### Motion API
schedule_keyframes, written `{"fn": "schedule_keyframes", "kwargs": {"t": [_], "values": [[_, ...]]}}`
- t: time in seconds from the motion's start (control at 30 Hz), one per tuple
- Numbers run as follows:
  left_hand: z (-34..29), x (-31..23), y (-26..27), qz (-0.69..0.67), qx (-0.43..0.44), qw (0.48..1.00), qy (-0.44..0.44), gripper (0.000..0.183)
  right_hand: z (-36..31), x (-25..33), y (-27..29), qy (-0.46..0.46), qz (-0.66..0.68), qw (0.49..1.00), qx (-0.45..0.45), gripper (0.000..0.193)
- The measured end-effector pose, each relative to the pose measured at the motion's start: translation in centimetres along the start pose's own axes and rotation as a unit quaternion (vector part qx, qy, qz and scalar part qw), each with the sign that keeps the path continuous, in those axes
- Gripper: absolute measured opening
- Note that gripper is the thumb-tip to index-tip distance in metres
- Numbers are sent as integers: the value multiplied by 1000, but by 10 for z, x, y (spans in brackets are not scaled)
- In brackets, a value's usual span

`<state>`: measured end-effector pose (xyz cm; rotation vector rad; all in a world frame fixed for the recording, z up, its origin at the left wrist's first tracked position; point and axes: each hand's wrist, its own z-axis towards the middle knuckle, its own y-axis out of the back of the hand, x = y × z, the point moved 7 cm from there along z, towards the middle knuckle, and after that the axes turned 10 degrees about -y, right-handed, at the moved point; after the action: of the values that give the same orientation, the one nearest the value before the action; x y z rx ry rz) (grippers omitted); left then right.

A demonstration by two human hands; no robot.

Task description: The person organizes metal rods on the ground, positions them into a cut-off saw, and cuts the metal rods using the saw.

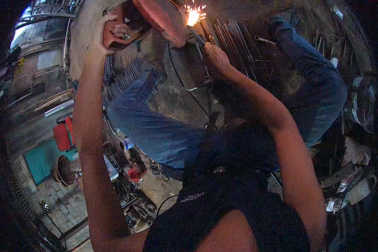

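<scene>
At the upper left, my left hand (115, 31) is wrapped round the looped handle of a red power tool (161, 21), which has a large rounded guard and looks like a cut-off saw. Bright orange sparks (194, 16) burst just right of the guard. Close below the sparks, my right hand (216, 58) is closed on what appears to be a narrow metal bar (203, 31) pointing toward them. The spot where the sparks start is washed out by glare, and my right fingertips are partly hidden.
Several long metal bars (235, 38) lie right of the sparks, and a short pipe (264, 40) beyond them. A black cable (178, 73) runs between my jeans-clad legs (155, 126). Left are a red container (63, 134), a teal panel (42, 161) and cluttered tools.
</scene>
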<state>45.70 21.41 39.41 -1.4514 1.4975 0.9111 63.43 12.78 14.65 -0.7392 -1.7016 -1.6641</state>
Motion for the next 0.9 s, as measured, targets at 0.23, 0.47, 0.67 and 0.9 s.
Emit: {"fn": "schedule_keyframes", "kwargs": {"t": [0.23,0.47,0.67,0.9], "values": [[9,3,0,-1,61,996,65,22,6,5,3,-4,-23,1000,-6,12],[8,5,6,-3,15,998,65,25,5,5,-3,29,-65,996,-47,10],[8,2,3,13,35,998,47,26,6,6,-6,22,-88,995,-28,10],[13,10,4,-66,62,991,94,21,-3,12,6,108,82,987,-91,12]]}}
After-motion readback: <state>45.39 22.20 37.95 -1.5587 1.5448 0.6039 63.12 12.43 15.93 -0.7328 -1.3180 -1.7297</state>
